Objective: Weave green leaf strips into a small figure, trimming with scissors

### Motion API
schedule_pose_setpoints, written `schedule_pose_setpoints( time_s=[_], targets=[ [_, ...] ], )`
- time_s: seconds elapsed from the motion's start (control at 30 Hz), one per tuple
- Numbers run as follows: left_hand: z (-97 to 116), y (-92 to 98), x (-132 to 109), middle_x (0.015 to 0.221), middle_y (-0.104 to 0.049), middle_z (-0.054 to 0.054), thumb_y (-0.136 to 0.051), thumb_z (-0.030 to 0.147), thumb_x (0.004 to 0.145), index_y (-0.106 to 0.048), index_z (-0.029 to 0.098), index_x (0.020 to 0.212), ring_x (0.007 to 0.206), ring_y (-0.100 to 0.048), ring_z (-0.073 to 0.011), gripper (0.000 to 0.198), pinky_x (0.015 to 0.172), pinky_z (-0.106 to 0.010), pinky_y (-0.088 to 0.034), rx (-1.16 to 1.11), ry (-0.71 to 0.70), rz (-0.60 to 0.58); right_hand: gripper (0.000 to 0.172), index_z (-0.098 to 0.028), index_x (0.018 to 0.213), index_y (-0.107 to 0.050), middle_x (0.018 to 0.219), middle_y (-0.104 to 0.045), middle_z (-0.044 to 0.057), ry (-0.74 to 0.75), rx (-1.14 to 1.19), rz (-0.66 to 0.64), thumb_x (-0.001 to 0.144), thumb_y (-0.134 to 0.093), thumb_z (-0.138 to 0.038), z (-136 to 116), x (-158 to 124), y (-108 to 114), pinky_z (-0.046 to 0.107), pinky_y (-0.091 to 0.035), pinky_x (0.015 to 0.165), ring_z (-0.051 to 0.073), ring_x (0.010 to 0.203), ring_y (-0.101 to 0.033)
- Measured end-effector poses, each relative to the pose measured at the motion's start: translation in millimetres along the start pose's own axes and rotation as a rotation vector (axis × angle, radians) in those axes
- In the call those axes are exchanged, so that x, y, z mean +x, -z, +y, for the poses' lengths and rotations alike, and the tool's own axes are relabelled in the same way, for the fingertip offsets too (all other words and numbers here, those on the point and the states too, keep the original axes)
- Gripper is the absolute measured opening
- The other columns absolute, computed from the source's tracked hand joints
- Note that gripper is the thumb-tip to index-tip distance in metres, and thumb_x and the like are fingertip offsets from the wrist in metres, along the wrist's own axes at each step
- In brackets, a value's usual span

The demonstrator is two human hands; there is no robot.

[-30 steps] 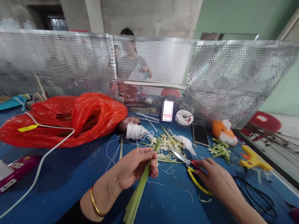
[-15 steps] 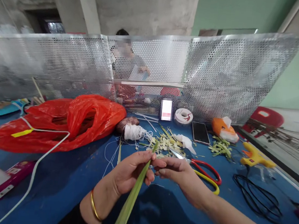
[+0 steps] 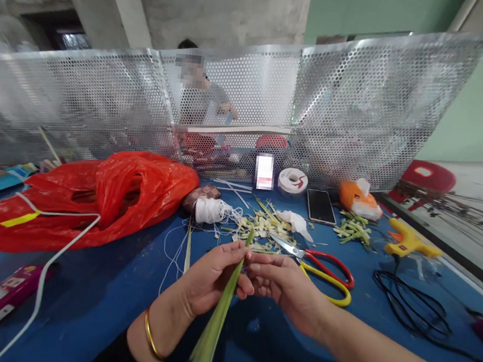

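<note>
My left hand [image 3: 214, 275] pinches a folded strip of green leaf [image 3: 224, 304] near its upper tip. The strip's long, wider end slants down toward me, over the table's front. Close against the left fingertips, my right hand [image 3: 281, 281] is closed, thumb against fingers; what it pinches, if anything, is hidden. Just beyond the right hand lie scissors [image 3: 330, 271] with one red and one yellow handle. Pale green leaf scraps [image 3: 263, 224] are scattered past the hands, beside a ball of white string [image 3: 212, 210].
A red plastic bag [image 3: 154, 195] fills the left, near a purple power strip [image 3: 8, 301] and white cable. On the right are a phone [image 3: 321, 206], tissue pack [image 3: 359, 199] and yellow glue gun [image 3: 413, 241] with black cord. A perforated metal screen [image 3: 241, 90] stands behind; a person sits beyond it.
My right fingers have drawn in closer together beside the leaf strip, which the left hand still grips. The view has shifted slightly, so the table items appear a little farther left.
</note>
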State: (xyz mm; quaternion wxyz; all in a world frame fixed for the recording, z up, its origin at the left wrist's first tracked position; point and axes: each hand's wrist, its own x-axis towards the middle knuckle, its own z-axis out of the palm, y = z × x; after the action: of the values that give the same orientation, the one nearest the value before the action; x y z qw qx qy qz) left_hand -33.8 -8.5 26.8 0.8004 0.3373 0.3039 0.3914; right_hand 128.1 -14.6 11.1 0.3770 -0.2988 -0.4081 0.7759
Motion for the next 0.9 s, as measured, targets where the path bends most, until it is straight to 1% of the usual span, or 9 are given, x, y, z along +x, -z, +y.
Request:
schedule_pose_setpoints(
  time_s=[0.1,0.23,0.3,0.4,0.5,0.6,0.73,0.83,0.9],
  targets=[
    [-1,-2.7,-1,0.082,-0.072,-0.006,-0.063,0.028,0.085,-0.053,0.015,0.082,0.046,-0.066,-0.0123,0.016,0.041,-0.018,-0.051,0.024,0.02,0.005,0.021,-0.014,0.081,-0.07,0.066,-0.065,0.004,-0.021,0.059,0.049,0.072,-0.075,-0.032,6,4,4,0.029,-0.045,0.066,0.014,0.061,-0.059],
    [2,-2.8,-3,0.075,-0.069,-0.002,-0.064,0.029,0.084,-0.054,0.015,0.084,0.045,-0.065,-0.0118,0.017,0.04,-0.018,-0.048,0.016,0.005,0.034,0.015,-0.013,0.081,-0.069,0.078,-0.068,0.003,-0.034,0.189,0.131,0.071,-0.076,-0.022,0,6,10,0.023,-0.046,0.067,0.01,0.065,-0.059],
    [3,-2.2,-4,0.084,-0.071,-0.005,-0.065,0.029,0.083,-0.055,0.015,0.085,0.045,-0.064,-0.011,0.018,0.04,-0.018,-0.048,0.023,-0.008,0.05,0.013,-0.013,0.082,-0.068,0.082,-0.069,0.003,-0.06,0.223,0.138,0.073,-0.072,-0.021,-6,6,11,0.023,-0.046,0.07,0.011,0.07,-0.061],
    [4,-1.9,-4,0.101,-0.071,-0.009,-0.065,0.03,0.083,-0.054,0.015,0.085,0.046,-0.065,-0.01,0.019,0.041,-0.018,-0.048,0.032,-0.014,0.044,0.009,-0.013,0.082,-0.065,0.072,-0.065,0.0,-0.114,0.297,0.16,0.075,-0.066,-0.02,-10,5,10,0.022,-0.045,0.065,0.009,0.064,-0.059],
    [4,-1.9,-4,0.098,-0.072,-0.01,-0.066,0.033,0.082,-0.054,0.015,0.083,0.046,-0.065,-0.0105,0.022,0.04,-0.017,-0.046,0.047,-0.014,0.017,0.009,-0.015,0.077,-0.059,0.063,-0.058,-0.003,-0.138,0.361,0.213,0.074,-0.067,-0.019,-12,5,10,0.021,-0.042,0.056,0.007,0.053,-0.052],
    [5,-1.0,-3,0.09,-0.072,-0.009,-0.068,0.033,0.08,-0.055,0.014,0.082,0.045,-0.064,-0.0112,0.023,0.04,-0.018,-0.046,0.057,-0.01,0.038,0.018,-0.017,0.072,-0.053,0.053,-0.047,-0.008,-0.135,0.328,0.208,0.071,-0.07,-0.022,-17,5,12,0.02,-0.036,0.049,0.004,0.044,-0.039],
    [8,-0.2,-3,0.079,-0.069,-0.006,-0.07,0.028,0.078,-0.056,0.013,0.078,0.047,-0.064,-0.0111,0.02,0.043,-0.018,-0.047,0.095,-0.017,0.14,0.03,-0.019,0.066,-0.046,0.047,-0.029,-0.012,-0.104,0.2,0.175,0.068,-0.075,-0.026,-28,5,19,0.02,-0.027,0.044,0.003,0.041,-0.023],
    [11,-0.3,-3,0.071,-0.066,-0.004,-0.071,0.025,0.077,-0.058,0.013,0.076,0.049,-0.063,-0.0104,0.018,0.047,-0.019,-0.047,0.156,-0.055,0.25,0.029,-0.018,0.067,-0.048,0.049,-0.033,-0.011,-0.019,0.066,0.208,0.067,-0.076,-0.026,-38,4,26,0.021,-0.024,0.043,0.003,0.042,-0.025],
    [14,0.2,-4,0.069,-0.065,-0.004,-0.071,0.025,0.077,-0.058,0.012,0.075,0.05,-0.062,-0.01,0.018,0.05,-0.019,-0.048,0.2,-0.088,0.31,0.025,-0.017,0.069,-0.052,0.055,-0.044,-0.007,0.026,0.004,0.239,0.066,-0.076,-0.024,-46,4,32,0.021,-0.027,0.043,0.005,0.046,-0.035]
  ],
)
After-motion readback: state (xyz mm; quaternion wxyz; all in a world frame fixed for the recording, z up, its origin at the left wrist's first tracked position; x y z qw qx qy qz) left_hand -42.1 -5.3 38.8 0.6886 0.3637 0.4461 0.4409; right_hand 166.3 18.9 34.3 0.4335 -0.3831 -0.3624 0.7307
